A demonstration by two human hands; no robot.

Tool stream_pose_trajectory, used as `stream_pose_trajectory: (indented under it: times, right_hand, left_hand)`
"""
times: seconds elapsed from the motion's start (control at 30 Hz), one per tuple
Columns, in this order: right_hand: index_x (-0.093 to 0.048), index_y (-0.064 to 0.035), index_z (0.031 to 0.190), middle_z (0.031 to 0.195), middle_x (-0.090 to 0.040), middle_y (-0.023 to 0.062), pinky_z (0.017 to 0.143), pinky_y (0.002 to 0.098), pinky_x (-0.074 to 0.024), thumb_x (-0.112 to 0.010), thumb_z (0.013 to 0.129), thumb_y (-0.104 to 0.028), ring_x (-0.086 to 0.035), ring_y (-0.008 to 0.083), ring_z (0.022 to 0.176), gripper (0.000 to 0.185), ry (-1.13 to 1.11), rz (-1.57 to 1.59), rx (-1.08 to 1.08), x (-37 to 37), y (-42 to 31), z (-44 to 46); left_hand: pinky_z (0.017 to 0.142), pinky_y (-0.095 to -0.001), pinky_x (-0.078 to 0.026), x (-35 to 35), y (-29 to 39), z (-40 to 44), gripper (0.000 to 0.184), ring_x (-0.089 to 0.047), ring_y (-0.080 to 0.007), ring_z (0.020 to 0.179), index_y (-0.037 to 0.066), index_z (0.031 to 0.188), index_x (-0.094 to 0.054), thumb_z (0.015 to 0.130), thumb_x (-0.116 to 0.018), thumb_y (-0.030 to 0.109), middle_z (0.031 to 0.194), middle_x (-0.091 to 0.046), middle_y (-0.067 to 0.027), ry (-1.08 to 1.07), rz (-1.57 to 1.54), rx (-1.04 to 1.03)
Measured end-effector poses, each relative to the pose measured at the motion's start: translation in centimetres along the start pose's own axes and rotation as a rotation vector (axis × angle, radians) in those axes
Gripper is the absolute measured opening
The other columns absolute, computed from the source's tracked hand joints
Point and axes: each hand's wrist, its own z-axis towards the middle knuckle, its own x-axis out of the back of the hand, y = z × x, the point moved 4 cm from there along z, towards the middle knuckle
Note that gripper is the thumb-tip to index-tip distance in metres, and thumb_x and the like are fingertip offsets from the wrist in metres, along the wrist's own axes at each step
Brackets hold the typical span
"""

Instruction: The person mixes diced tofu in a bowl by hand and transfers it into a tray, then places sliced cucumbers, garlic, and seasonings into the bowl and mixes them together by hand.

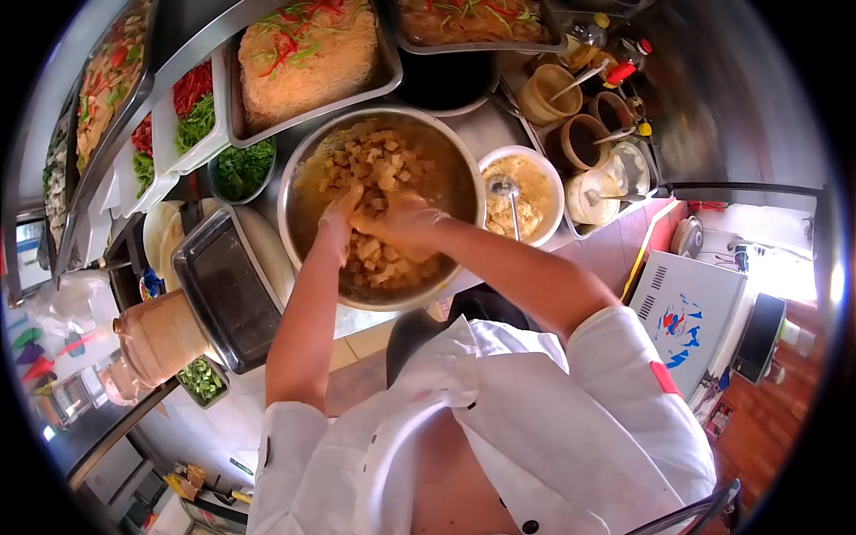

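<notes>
A wide steel bowl (pixel 292 234) holds many tan, tofu-like cubes (pixel 383 267) heaped in its middle. Both my hands are down among them and appear to wear thin clear gloves. My left hand (pixel 339 218) reaches in from the left, its fingers close together against the cubes. From the right comes my right hand (pixel 401 223), curled and slightly blurred, meeting the left over the heap. Cubes show between and around the hands. The fingertips are partly hidden.
Right of the bowl stands a white bowl (pixel 555 198) of crumbly yellowish food with a spoon (pixel 513 205). Seasoning tubs (pixel 548 94) fill a tray beyond. Noodle-like strands (pixel 308 62) are heaped in a tray behind. Chopped greens (pixel 242 169) and a dark tray (pixel 227 285) lie left.
</notes>
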Motion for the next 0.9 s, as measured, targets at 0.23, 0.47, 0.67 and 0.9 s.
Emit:
stream_pose_trajectory:
  times: [0.23,0.47,0.67,0.9]
  right_hand:
    - [-0.037,-0.0263,0.158,0.155,-0.037,0.0256,0.114,0.0460,-0.0410,-0.076,0.086,-0.040,-0.042,0.0409,0.140,0.083,0.057,-0.714,0.369,6.1,3.9,6.6]
    - [-0.034,-0.0238,0.160,0.163,-0.034,0.0186,0.119,0.0444,-0.0345,-0.038,0.095,-0.075,-0.041,0.0346,0.145,0.083,0.344,0.825,-0.359,-2.9,9.1,10.4]
    - [-0.037,-0.0200,0.159,0.162,-0.036,0.0181,0.120,0.0459,-0.0323,-0.031,0.099,-0.074,-0.039,0.0345,0.147,0.081,0.281,0.721,-0.232,-0.8,6.3,6.0]
    - [-0.030,-0.0130,0.161,0.163,-0.034,0.0170,0.116,0.0453,-0.0394,-0.032,0.101,-0.068,-0.037,0.0344,0.148,0.081,0.205,1.147,-0.476,3.8,8.5,7.1]
  left_hand:
    - [0.105,-0.0548,-0.044,-0.5,-6.5,-8.6,0.054,-0.055,-0.0316,0.125,0.015,0.142,-0.053,0.098,-0.064,0.044,0.139,-0.057,-0.0108,0.232,-0.659,0.153]
    - [0.110,-0.0490,-0.046,-4.6,-8.4,2.3,0.053,-0.060,-0.0304,0.126,0.008,0.142,-0.055,0.103,-0.055,0.044,0.136,-0.063,-0.0135,-0.003,-0.950,0.042]
    - [0.108,-0.0473,-0.048,0.2,-4.1,-1.4,0.048,-0.055,-0.0300,0.129,0.008,0.145,-0.052,0.101,-0.059,0.025,0.143,-0.055,-0.0147,0.069,-0.086,-0.214]
    - [0.117,-0.0529,-0.033,3.3,0.0,1.5,0.080,-0.034,-0.0348,0.149,0.019,0.161,-0.033,0.095,-0.064,0.051,0.166,-0.031,-0.0132,0.269,-0.186,-0.156]
